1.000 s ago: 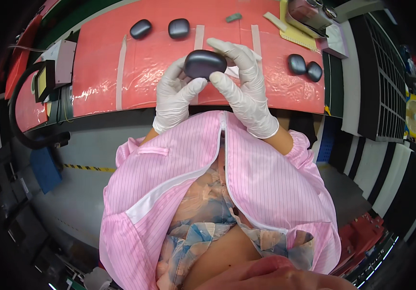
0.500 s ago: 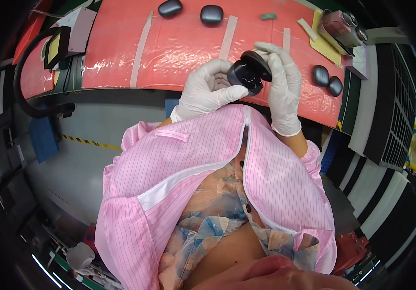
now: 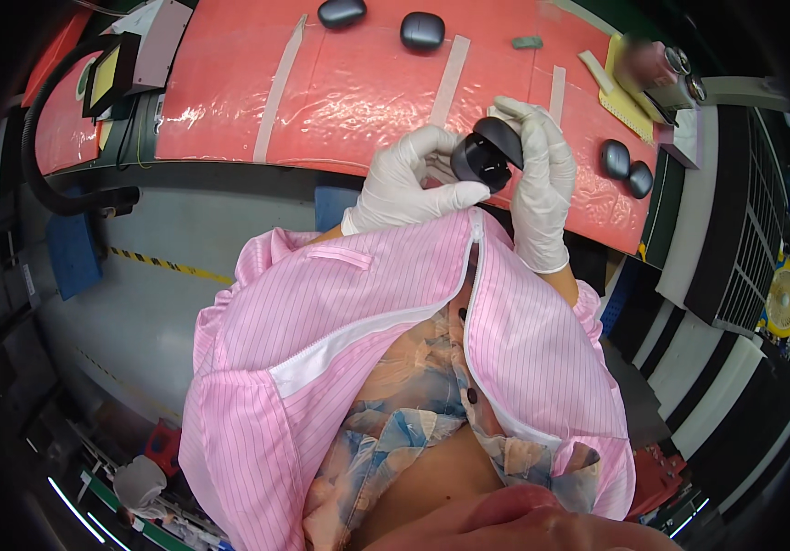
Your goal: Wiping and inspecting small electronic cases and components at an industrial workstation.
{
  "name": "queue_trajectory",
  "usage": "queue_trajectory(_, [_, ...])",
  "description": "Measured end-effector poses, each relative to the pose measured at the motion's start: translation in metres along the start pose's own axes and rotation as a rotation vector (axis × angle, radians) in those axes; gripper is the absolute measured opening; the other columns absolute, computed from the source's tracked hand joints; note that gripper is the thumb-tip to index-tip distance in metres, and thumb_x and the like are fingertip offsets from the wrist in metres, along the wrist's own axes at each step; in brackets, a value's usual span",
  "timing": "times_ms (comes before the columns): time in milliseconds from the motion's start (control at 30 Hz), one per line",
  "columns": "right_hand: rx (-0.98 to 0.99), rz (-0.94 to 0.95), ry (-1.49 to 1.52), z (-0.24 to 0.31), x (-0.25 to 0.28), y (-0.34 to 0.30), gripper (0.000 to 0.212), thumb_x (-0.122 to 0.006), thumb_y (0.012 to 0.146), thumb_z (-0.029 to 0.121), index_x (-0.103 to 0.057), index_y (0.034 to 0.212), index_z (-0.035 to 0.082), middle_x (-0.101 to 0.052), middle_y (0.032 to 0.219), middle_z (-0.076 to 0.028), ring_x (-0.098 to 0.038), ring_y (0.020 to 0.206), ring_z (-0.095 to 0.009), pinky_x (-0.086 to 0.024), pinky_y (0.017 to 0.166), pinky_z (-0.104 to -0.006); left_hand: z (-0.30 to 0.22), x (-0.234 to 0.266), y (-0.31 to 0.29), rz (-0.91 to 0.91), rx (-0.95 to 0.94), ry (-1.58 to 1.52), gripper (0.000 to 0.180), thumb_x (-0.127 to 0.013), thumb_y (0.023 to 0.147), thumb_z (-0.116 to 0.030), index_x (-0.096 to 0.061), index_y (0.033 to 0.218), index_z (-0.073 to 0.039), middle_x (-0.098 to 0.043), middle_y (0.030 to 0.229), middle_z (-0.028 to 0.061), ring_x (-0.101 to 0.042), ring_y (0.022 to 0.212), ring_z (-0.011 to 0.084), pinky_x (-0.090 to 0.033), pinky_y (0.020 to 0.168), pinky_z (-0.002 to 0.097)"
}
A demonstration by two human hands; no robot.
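Centrally above the wearer's chest, toward one o'clock, a small dark case (image 3: 475,165) is being held open, its rounded lid (image 3: 503,140) being kept raised on the side facing three o'clock. At twelve o'clock, the body of the case is being gripped by the gloved left hand (image 3: 413,179): its thumb is being pressed along the near edge, and its fingers are being curled around the far side. Toward two o'clock, the lid is being touched by the fingers of the gloved right hand (image 3: 543,193); whether it is being pinched cannot be told. The case's interior is being partly shadowed. Beyond the hands, a red table mat (image 3: 367,101) is being shared by two closed dark cases (image 3: 422,33) near twelve o'clock, a small green block (image 3: 527,42) at one, and another dark pair (image 3: 614,160), being kept side by side, at two.
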State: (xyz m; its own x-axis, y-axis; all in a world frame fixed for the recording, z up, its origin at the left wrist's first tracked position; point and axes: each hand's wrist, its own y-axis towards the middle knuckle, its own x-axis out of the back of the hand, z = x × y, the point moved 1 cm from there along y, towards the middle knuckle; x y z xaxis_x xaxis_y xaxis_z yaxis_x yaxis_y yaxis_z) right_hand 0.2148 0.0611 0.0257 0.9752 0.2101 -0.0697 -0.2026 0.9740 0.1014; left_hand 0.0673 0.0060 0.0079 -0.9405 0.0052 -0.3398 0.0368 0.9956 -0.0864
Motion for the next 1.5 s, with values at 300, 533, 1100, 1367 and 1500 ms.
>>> queue_trajectory(300, [0.482, 0.141, -0.648, -0.008, -0.012, 0.011, 0.02, -0.055, 0.093, 0.02, -0.063, 0.1, 0.002, -0.064, 0.088, -0.01, -0.056, 0.086, -0.019, -0.042, 0.085, -0.0311, -0.005, 0.018, -0.006, 0.204, 0.376, -0.501, 0.067, -0.059, 0.088, -0.045, -0.04, 0.136, -0.002, -0.058, 0.11, 0.0128, -0.056, 0.103, 0.0197, -0.045, 0.091, 0.0343])
queue_trajectory(533, [0.597, 0.044, -1.224, -0.042, 0.017, 0.033, 0.02, -0.068, 0.08, 0.013, -0.064, 0.098, 0.004, -0.062, 0.104, -0.017, -0.059, 0.094, -0.032, -0.046, 0.085, -0.0397, -0.015, 0.136, -0.059, 0.243, 0.138, -0.341, 0.087, -0.047, 0.081, -0.07, -0.056, 0.115, 0.009, -0.064, 0.084, 0.0135, -0.061, 0.07, 0.0183, -0.048, 0.058, 0.0271])
queue_trajectory(1100, [0.424, 0.291, -1.073, -0.059, 0.017, 0.002, 0.029, -0.062, 0.08, -0.004, -0.067, 0.108, 0.004, -0.063, 0.086, -0.009, -0.052, 0.071, -0.021, -0.044, 0.066, -0.0309, 0.056, 0.478, -0.145, -1.155, -0.338, -0.861, 0.054, -0.049, 0.089, -0.054, -0.057, 0.092, -0.001, -0.061, 0.081, 0.0141, -0.062, 0.076, 0.029, -0.056, 0.064, 0.0366])
queue_trajectory(1367, [0.071, 0.276, -0.602, -0.013, -0.05, 0.01, 0.02, -0.061, 0.088, 0.0, -0.066, 0.107, 0.001, -0.063, 0.102, -0.006, -0.056, 0.087, -0.012, -0.044, 0.077, -0.0241, -0.032, 0.214, -0.11, -0.537, -0.238, -1.037, 0.072, -0.052, 0.088, -0.056, -0.048, 0.123, 0.008, -0.063, 0.101, 0.022, -0.064, 0.091, 0.0346, -0.058, 0.073, 0.0377])
queue_trajectory(1500, [0.68, 0.56, -0.498, 0.018, -0.124, 0.022, 0.029, -0.066, 0.072, 0.0, -0.069, 0.099, 0.01, -0.063, 0.086, -0.004, -0.058, 0.074, -0.021, -0.046, 0.066, -0.031, -0.041, 0.141, -0.063, -0.475, 0.011, -0.894, 0.066, -0.05, 0.088, -0.057, -0.059, 0.107, 0.005, -0.065, 0.099, 0.0238, -0.065, 0.095, 0.0349, -0.057, 0.074, 0.0393])
